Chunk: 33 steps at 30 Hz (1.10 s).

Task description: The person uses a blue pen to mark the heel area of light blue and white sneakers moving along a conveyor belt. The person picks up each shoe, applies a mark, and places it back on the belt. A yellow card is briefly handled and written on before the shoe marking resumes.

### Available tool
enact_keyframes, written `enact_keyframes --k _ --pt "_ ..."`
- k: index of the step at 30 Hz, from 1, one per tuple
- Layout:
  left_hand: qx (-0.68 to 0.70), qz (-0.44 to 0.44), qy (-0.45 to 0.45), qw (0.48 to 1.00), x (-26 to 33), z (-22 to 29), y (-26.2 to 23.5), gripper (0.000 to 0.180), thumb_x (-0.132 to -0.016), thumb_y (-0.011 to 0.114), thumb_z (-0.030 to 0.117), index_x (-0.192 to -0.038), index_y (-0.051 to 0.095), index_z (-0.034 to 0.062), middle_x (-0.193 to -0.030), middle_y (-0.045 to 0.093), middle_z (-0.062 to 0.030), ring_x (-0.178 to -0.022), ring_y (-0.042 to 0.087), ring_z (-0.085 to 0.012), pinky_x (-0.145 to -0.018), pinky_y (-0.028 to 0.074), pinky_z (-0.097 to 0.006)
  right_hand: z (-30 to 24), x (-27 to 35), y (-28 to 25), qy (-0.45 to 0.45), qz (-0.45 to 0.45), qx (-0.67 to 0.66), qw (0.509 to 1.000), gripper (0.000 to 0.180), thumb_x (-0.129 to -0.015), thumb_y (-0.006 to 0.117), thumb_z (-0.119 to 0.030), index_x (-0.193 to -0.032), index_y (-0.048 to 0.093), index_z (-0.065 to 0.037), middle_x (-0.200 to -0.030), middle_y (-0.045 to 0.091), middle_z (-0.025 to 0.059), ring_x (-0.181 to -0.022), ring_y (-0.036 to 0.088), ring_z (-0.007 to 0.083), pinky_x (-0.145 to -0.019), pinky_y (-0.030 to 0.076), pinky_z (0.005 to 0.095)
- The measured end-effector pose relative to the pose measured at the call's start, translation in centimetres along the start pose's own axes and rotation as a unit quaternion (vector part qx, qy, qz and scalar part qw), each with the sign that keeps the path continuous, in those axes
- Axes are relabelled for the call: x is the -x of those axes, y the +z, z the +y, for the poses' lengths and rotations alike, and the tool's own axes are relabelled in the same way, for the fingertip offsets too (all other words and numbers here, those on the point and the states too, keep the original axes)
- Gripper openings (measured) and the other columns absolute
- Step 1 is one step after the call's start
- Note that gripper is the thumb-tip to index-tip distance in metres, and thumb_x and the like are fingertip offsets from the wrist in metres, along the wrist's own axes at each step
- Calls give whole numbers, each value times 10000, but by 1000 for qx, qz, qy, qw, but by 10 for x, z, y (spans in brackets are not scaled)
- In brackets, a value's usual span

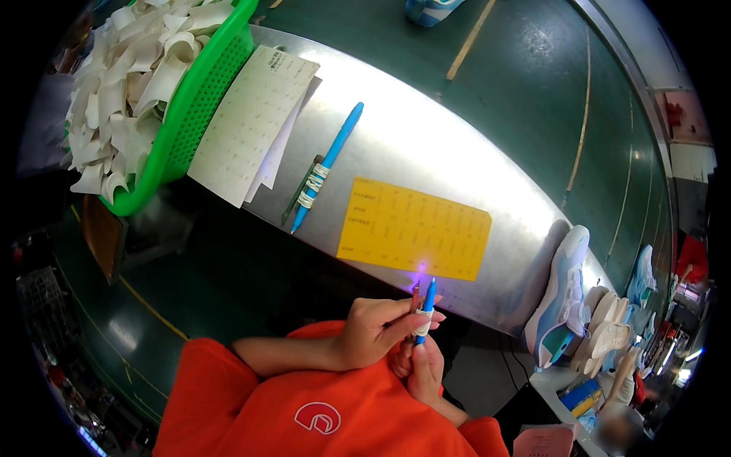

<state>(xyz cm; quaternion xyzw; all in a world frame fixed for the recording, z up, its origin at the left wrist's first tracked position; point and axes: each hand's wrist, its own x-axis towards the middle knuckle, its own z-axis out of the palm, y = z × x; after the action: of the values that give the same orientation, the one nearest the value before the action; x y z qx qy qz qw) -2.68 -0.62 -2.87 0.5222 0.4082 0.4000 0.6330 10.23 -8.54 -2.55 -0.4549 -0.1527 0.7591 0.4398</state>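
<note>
Close to my chest, my left hand (371, 329) and my right hand (424, 370) are closed on a blue pen (431, 292). Its light tip points away from me. A pale band is wrapped round it, and a thin reddish-brown stick (415, 295) lies alongside. My left fingers pinch around the band; my right hand grips the lower end. A purple glow shows by the stick's tip and on the yellow printed card (415, 228) just beyond. Left of the card, a second blue pen (339, 141) rests on the metal table, bound with pale bands to a dark green strip (292, 204).
White printed sheets (251, 114) lie by a green basket (179, 114) heaped with off-white curved pieces (126, 72). A pale blue and white shoe (560, 297) stands at the right end of the metal table (396, 137). Beyond are more shoes (605, 331) and a green surface (518, 84).
</note>
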Motion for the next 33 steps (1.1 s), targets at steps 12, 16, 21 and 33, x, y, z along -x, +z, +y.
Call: enact_keyframes --k 12,16,21,33 --pt "407 -52 -226 884 -11 15 -9 315 -936 440 197 -1177 498 3 -1101 582 -194 -1046 566 -272 -891 453 -347 -38 -14 -65 -190 -134 222 947 973 -583 836 -278 -1305 227 -43 -1004 518 171 -960 521 249 -857 402 376" --pt "323 -127 -146 927 -17 6 19 233 -915 480 143 -1049 606 1 -1183 553 -111 -1271 340 -258 -1030 275 -363 -16 -33 -35 -394 58 344 850 860 -684 773 -307 -1293 216 -66 -998 514 124 -911 539 199 -808 429 348" --pt "202 -20 -71 977 -28 8 11 234 -832 599 146 -1019 620 6 -1069 613 -118 -1150 470 -228 -958 355 -342 -31 -55 -21 -446 27 281 849 542 -831 598 -373 -1154 297 -59 -871 497 75 -734 549 160 -702 461 296" --pt "-474 85 282 830 -51 -4 -66 171 -677 714 140 -838 659 124 -867 649 34 -789 598 -124 -631 437 -244 -102 -135 -1 -266 82 280 919 166 -774 615 34 -778 464 -34 -675 520 25 -572 491 57 -551 413 187"
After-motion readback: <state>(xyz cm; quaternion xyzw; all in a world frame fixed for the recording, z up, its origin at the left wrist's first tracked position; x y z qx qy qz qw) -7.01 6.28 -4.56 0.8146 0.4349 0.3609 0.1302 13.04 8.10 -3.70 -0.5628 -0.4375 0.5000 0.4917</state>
